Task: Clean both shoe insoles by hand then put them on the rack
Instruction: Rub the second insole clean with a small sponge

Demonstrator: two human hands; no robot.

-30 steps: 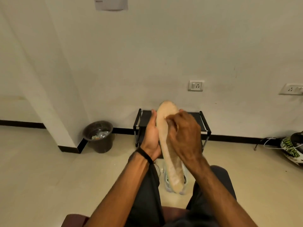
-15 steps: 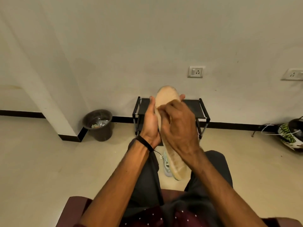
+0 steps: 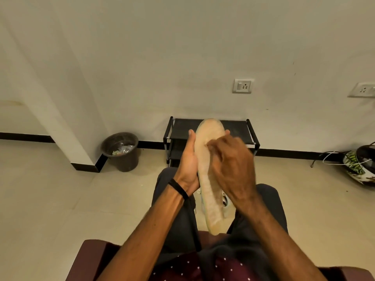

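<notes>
Left hand (image 3: 189,161) is gripping the insole (image 3: 210,179) by its left edge, upright above the lap; right hand (image 3: 231,169), fingers curled, is pressing its face. Rack (image 3: 237,128) is standing behind, against the wall.

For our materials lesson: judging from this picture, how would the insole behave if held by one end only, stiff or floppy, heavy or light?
The insole is thin and long, so it would probably droop. The left hand props it along one edge, which suggests it is light. Its rough-looking surface probably resists slipping under the right hand.
</notes>
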